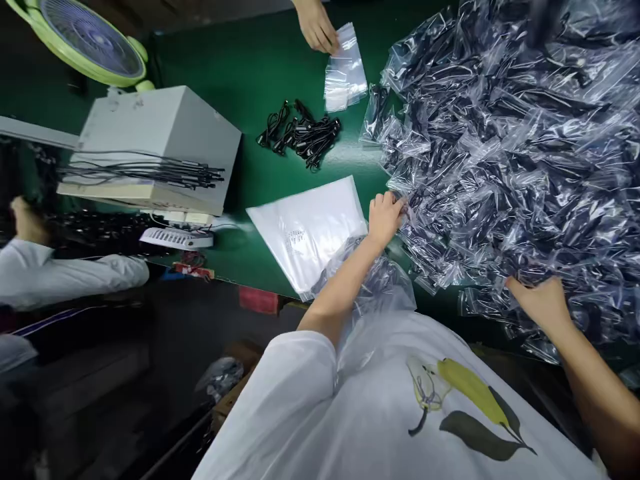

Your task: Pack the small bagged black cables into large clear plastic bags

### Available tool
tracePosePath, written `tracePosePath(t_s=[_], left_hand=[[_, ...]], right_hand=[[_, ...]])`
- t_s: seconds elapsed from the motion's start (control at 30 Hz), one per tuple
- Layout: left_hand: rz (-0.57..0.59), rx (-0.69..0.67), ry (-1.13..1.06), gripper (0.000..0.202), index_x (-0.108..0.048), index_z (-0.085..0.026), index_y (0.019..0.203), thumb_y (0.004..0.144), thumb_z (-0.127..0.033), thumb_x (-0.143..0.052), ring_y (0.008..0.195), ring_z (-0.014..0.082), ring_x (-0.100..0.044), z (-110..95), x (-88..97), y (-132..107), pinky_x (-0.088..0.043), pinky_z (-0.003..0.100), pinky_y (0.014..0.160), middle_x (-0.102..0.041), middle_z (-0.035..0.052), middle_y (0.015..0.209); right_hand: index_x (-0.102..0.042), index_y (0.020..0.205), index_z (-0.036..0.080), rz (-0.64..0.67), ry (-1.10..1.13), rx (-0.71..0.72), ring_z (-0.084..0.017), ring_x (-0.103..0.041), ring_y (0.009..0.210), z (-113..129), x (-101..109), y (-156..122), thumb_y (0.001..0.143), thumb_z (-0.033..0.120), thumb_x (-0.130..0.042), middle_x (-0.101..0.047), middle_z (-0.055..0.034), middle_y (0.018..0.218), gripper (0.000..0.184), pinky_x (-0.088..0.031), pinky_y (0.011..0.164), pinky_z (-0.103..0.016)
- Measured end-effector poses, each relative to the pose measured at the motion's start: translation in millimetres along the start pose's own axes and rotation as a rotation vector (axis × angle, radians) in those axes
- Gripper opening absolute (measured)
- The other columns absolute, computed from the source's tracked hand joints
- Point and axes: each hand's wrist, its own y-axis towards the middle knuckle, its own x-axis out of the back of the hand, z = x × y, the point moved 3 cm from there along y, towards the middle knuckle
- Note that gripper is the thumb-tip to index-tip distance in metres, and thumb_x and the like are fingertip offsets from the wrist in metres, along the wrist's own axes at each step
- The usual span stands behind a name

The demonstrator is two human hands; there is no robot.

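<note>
A large heap of small clear bags with black cables inside [505,160] covers the right side of the green table [260,67]. My left hand [384,217] rests at the heap's left edge, fingers curled and pinching one of the bags. My right hand [543,301] lies on the near edge of the heap, fingers closed over bags. A large clear bag [373,287] hangs open in front of me, below my left forearm, partly over a flat white bag [310,230].
Another person's hand [316,27] at the far edge touches a stack of empty clear bags [345,70]. Loose black cables [300,133] lie mid-table. A white box with cables on it [160,143], a green fan [85,40] and a white-sleeved person [60,273] are at the left.
</note>
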Motion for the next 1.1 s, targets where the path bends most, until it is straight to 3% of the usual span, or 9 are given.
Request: tracePosePath(t_s=[0.13,0.27,0.43,0.53,0.67,0.77,0.87,0.97,1.1], left_hand=[[0.165,0.051,-0.253,0.057,-0.047,-0.03,0.151,0.096,-0.015,-0.045,0.099,0.0258,-0.066,2,-12.6,-39,-0.045,0.038,0.095,-0.071,0.0077,0.104],[0.286,0.042,-0.744,0.061,-0.055,-0.024,0.143,0.085,-0.005,-0.047,0.113,0.0229,-0.065,-2,-33.3,-66,-0.046,0.037,0.104,-0.067,0.0066,0.133],[0.262,0.04,-0.855,0.034,-0.07,-0.022,0.12,0.09,-0.021,-0.055,0.12,0.023,-0.061,-22,-17.3,-78,-0.044,0.039,0.109,-0.068,0.0065,0.129],[0.099,-0.058,-0.655,0.036,-0.064,-0.021,0.128,0.098,-0.026,-0.045,0.107,0.0213,-0.065,-50,11.4,-61,-0.049,0.037,0.1,-0.069,0.0091,0.12],[0.087,-0.424,-0.296,0.066,-0.025,-0.022,0.159,0.095,-0.014,-0.041,0.099,0.0222,-0.065,-121,36.1,-7,-0.05,0.038,0.093,-0.068,0.0124,0.122],[0.059,-0.624,-0.031,0.056,-0.044,-0.017,0.148,0.093,-0.008,-0.041,0.109,0.0259,-0.061,-184,31.4,45,-0.048,0.04,0.095,-0.065,0.0158,0.123],[0.156,-0.582,0.182,0.045,-0.062,-0.01,0.128,0.091,0.001,-0.038,0.108,0.0266,-0.063,-226,10.6,92,-0.049,0.038,0.091,-0.066,0.0187,0.117],[0.213,-0.539,0.228,0.031,-0.069,-0.007,0.109,0.091,-0.001,-0.044,0.109,0.0284,-0.063,-239,-0.1,112,-0.048,0.04,0.093,-0.066,0.0202,0.113],[0.194,-0.536,-0.163,0.018,-0.07,-0.013,0.101,0.091,-0.028,-0.065,0.118,0.0311,-0.058,-227,14.2,84,-0.045,0.046,0.101,-0.064,0.0155,0.12]], right_hand=[[-0.067,0.083,0.022,0.028,0.148,-0.054,-0.031,-0.07,0.09,13,-4,-8,0.073,0.044,-0.064,-0.075,-0.0109,0.092,0.024,-0.053,0.089,-0.043],[-0.07,0.092,0.02,0.074,0.21,-0.094,-0.033,-0.07,0.098,24,-1,-6,0.071,0.046,-0.065,-0.076,-0.0119,0.1,0.033,-0.052,0.094,-0.046],[-0.071,0.09,0.023,0.076,0.281,-0.13,-0.034,-0.071,0.094,14,1,-12,0.07,0.046,-0.069,-0.077,-0.0094,0.095,0.031,-0.054,0.093,-0.048],[-0.07,0.093,0.022,0.046,0.354,-0.16,-0.033,-0.071,0.097,7,-1,-24,0.07,0.044,-0.069,-0.077,-0.0094,0.098,0.032,-0.054,0.096,-0.048],[-0.071,0.094,0.021,0.037,0.422,-0.196,-0.032,-0.071,0.098,-1,-8,-45,0.07,0.044,-0.069,-0.077,-0.0103,0.1,0.033,-0.053,0.097,-0.047],[-0.071,0.087,0.021,0.082,0.452,-0.249,-0.033,-0.071,0.095,-6,-16,-60,0.07,0.047,-0.07,-0.078,-0.0115,0.095,0.031,-0.054,0.094,-0.049],[-0.072,0.084,0.021,0.093,0.516,-0.282,-0.033,-0.07,0.092,-9,-20,-72,0.069,0.047,-0.07,-0.078,-0.0117,0.094,0.03,-0.054,0.092,-0.051],[-0.072,0.085,0.021,0.038,0.659,-0.333,-0.032,-0.07,0.092,-13,-16,-79,0.065,0.045,-0.076,-0.077,-0.0094,0.094,0.031,-0.053,0.095,-0.051],[-0.072,0.095,0.023,0.019,1.124,-0.439,-0.027,-0.071,0.095,-10,-3,-74,0.065,0.045,-0.083,-0.076,-0.0056,0.097,0.039,-0.055,0.094,-0.044]])
